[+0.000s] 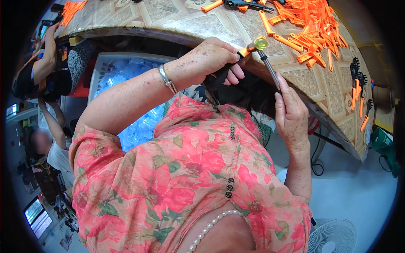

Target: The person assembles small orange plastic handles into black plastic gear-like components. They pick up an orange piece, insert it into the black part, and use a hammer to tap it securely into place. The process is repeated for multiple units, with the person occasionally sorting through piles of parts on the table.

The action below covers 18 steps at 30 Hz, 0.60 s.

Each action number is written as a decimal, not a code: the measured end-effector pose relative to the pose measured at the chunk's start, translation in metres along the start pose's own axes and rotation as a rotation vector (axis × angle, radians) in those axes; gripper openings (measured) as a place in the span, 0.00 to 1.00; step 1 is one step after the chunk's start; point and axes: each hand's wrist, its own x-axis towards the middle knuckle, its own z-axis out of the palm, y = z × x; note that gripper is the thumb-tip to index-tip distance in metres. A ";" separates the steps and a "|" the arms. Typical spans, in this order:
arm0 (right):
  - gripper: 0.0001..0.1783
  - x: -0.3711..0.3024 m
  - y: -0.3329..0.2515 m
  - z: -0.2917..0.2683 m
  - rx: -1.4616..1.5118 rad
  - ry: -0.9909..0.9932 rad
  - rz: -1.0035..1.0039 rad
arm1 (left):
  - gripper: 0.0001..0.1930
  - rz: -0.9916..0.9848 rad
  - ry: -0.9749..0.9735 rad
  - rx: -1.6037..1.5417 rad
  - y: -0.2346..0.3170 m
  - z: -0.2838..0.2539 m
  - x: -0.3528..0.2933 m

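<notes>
Tool: a small hammer-like tool with a yellow translucent head, orange-and-black handle and a thin metal shaft, upper middle of the frame at the table's edge.
Left hand: fingers curled tight around the handle.
Right hand: fingers pinched closed on the shaft's lower end.
Table: patterned top curving across the upper frame; orange plastic parts heaped at upper right.
Open room: pale floor at lower right, beside a white fan.
Hidden: the handle's grip, and perhaps a dark object below the hands, too shadowed to tell.
</notes>
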 end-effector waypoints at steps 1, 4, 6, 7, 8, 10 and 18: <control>0.25 0.003 -0.001 -0.004 0.010 -0.001 -0.009 | 0.13 0.007 0.005 -0.019 -0.002 -0.001 0.000; 0.24 0.002 0.000 -0.002 -0.007 0.077 -0.028 | 0.13 -0.003 0.008 -0.075 -0.006 0.001 -0.001; 0.23 -0.001 0.005 0.003 -0.020 0.047 -0.003 | 0.12 0.002 0.018 -0.112 -0.007 0.002 -0.002; 0.23 -0.001 0.004 0.001 -0.009 0.015 0.049 | 0.12 0.001 0.020 -0.094 -0.002 0.004 -0.004; 0.23 -0.001 0.004 -0.002 -0.006 -0.013 0.104 | 0.12 0.008 -0.006 -0.115 -0.004 0.003 -0.002; 0.22 -0.002 0.005 -0.006 0.042 0.051 0.049 | 0.12 0.022 -0.040 -0.150 -0.004 0.003 -0.004; 0.23 -0.015 0.070 -0.053 -0.299 0.414 0.373 | 0.14 -0.021 -0.291 -0.678 -0.031 -0.008 -0.001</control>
